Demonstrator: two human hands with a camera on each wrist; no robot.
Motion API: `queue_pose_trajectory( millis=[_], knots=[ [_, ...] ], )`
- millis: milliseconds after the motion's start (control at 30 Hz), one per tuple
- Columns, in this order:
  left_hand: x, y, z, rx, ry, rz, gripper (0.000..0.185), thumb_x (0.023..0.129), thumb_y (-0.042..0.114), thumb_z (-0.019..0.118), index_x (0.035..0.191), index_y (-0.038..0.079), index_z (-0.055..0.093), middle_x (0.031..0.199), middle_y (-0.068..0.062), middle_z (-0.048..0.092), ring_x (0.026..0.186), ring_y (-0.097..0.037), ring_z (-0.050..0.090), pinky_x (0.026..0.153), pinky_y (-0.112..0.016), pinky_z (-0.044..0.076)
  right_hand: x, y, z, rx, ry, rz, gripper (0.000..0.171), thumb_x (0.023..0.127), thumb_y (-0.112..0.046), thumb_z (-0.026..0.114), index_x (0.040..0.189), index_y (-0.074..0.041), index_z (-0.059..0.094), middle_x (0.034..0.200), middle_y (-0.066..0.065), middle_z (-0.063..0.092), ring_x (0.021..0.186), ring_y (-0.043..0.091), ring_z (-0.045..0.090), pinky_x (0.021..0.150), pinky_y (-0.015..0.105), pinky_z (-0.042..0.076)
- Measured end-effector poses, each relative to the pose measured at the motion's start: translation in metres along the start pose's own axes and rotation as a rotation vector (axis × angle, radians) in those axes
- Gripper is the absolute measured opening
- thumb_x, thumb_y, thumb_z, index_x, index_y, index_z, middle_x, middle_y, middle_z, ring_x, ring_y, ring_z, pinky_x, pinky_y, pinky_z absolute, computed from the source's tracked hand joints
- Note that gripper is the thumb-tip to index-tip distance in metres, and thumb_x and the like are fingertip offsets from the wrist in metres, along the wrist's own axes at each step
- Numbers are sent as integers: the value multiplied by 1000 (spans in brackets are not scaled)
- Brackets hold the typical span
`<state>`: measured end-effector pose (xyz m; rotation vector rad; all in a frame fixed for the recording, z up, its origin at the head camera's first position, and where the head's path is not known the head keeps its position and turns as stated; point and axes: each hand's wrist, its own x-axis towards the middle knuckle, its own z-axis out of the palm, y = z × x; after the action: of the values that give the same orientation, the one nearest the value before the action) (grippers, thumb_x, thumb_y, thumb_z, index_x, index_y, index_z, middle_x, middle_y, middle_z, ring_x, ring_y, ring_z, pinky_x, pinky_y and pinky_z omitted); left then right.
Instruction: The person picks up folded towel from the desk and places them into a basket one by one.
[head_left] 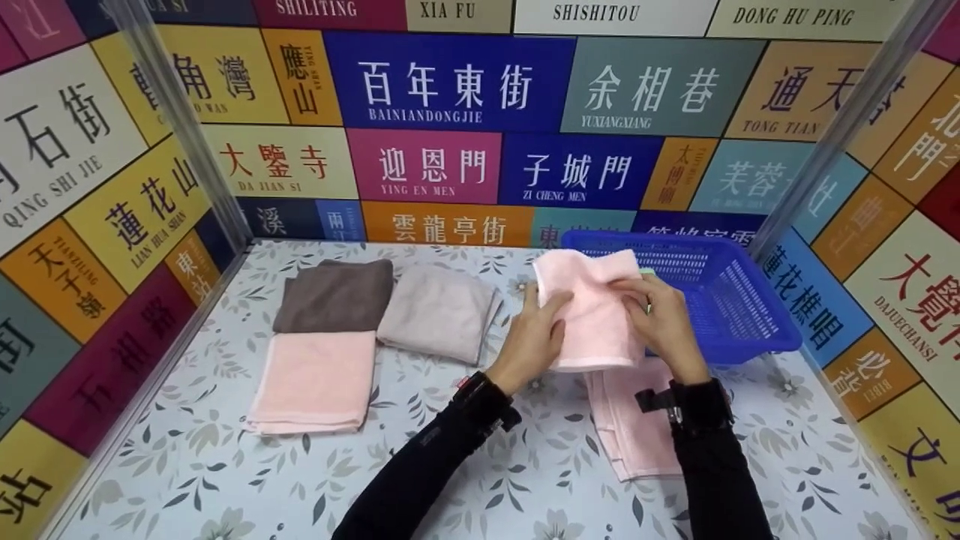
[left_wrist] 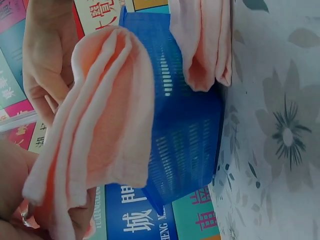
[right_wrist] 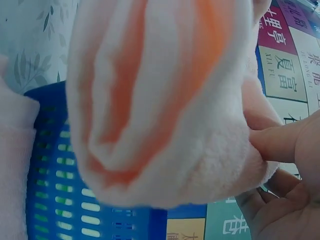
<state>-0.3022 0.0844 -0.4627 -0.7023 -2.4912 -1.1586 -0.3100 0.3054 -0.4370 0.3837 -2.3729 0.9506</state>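
A folded pink towel [head_left: 592, 319] is held up off the table, its layers stacked along one edge in the left wrist view. My left hand [head_left: 531, 341] grips its left side, the thumb lying on the front. On the opposite side my right hand [head_left: 667, 319] pinches the towel between thumb and fingers. Below it a second folded pink towel [head_left: 637, 427] lies on the table, partly covered by the right wrist in the head view. From the right wrist, the held towel [right_wrist: 200, 165] fills the middle, with folds curving inside.
A blue perforated basket [head_left: 739, 300] stands behind the right hand, with a bit of light green at its left. On the left lie a folded brown towel [head_left: 334, 296], a light grey towel [head_left: 439, 311] and another pink towel [head_left: 315, 382]. Sign-printed walls enclose the flowered table [head_left: 202, 480].
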Motion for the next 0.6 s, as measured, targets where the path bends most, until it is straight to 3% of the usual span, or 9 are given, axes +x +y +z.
queue_pose_trajectory(
  millis=[100, 200, 333, 600],
  knots=[
    [3, 2, 6, 10, 7, 23, 47, 98, 3, 62, 145, 10, 59, 147, -21, 43, 83, -31, 71, 71, -32, 62, 1, 4, -3, -27, -15, 21, 32, 87, 13, 64, 113, 0, 78, 108, 21, 70, 85, 30, 55, 75, 30, 40],
    [12, 6, 12, 14, 0, 37, 49, 97, 1, 62, 146, 8, 58, 148, -21, 44, 85, -31, 71, 74, -31, 62, 5, 9, -10, -31, -57, 60, 44, 83, 11, 62, 125, 3, 72, 124, 27, 66, 104, 42, 61, 90, 46, 49],
    [29, 12, 20, 17, -35, 46, 51, 98, 0, 60, 148, 6, 55, 151, -21, 42, 88, -29, 71, 77, -27, 61, 12, 18, -23, -35, -134, 105, 61, 79, 9, 60, 140, 7, 59, 142, 32, 54, 128, 51, 53, 110, 61, 42],
    [59, 16, 40, 66, -115, 31, 55, 99, -5, 53, 153, 0, 46, 162, -19, 31, 103, -27, 69, 86, -21, 58, 32, 46, -31, -128, -226, 82, 68, 78, 15, 54, 146, 9, 51, 147, 34, 47, 130, 53, 49, 110, 66, 39]
  ],
)
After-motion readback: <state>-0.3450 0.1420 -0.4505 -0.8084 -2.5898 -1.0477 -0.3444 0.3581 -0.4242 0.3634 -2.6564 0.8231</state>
